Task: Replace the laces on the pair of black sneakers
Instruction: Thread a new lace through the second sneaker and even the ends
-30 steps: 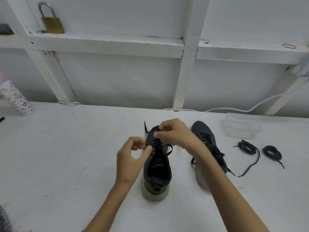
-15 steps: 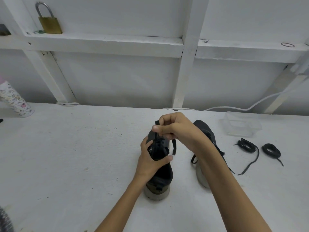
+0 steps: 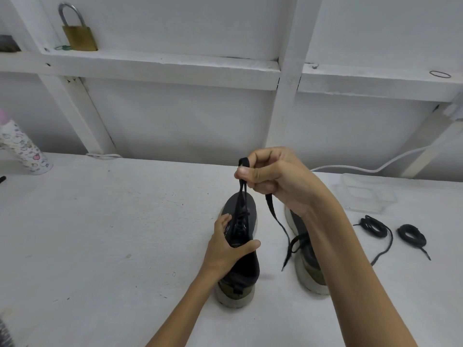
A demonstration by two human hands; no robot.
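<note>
Two black sneakers with pale soles stand on the white table (image 3: 100, 234). My left hand (image 3: 225, 246) grips the left sneaker (image 3: 241, 266) across its tongue and collar. My right hand (image 3: 273, 176) is raised above the toe and pinches that shoe's black lace (image 3: 240, 196), which is pulled up taut; one loose end hangs down to the right. The right sneaker (image 3: 308, 266) is partly hidden behind my right forearm. Two coiled black laces (image 3: 375, 227) (image 3: 411, 235) lie to the right.
A clear plastic box (image 3: 365, 194) sits at the back right near a white cable (image 3: 375, 169). A patterned bottle (image 3: 22, 151) stands at the far left. On the shelf above are a brass padlock (image 3: 79, 33) and a rubber band (image 3: 439, 74).
My left hand moved from pinching the lace to gripping the sneaker's collar. My right hand rose and drew the lace upward out of the eyelets.
</note>
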